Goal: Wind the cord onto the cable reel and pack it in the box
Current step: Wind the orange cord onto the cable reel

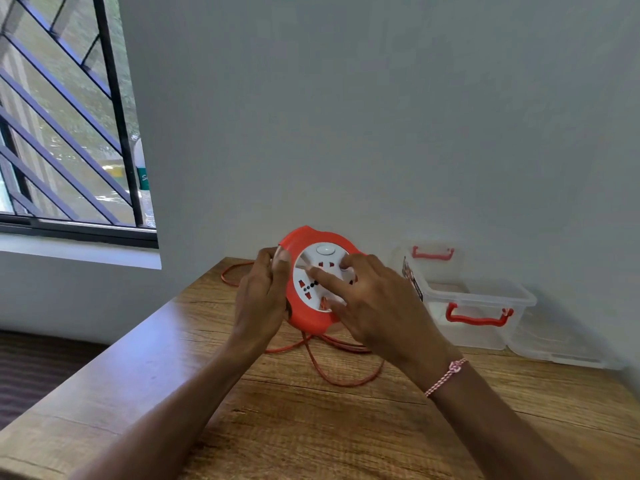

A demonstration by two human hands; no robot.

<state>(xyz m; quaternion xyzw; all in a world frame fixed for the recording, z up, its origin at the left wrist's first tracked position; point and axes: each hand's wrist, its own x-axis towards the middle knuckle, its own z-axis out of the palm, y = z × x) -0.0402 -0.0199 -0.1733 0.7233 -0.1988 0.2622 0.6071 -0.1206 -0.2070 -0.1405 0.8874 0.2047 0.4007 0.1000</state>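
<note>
A round orange cable reel (302, 238) with a white socket face is held tilted just above a wooden table (311, 427). The left hand (261, 296) curls its fingers round the reel's left rim, while the right hand (377, 306) lays spread, straight fingers on the white face. Loose orange cord (346, 381) lies looped on the table beneath, and a clear box (481, 336) with red handles sits nearby on the right.

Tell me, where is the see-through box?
In the head view the see-through box sits on the right side of the wooden table, against the wall, just right of the orange cable reel and the right hand.
</note>
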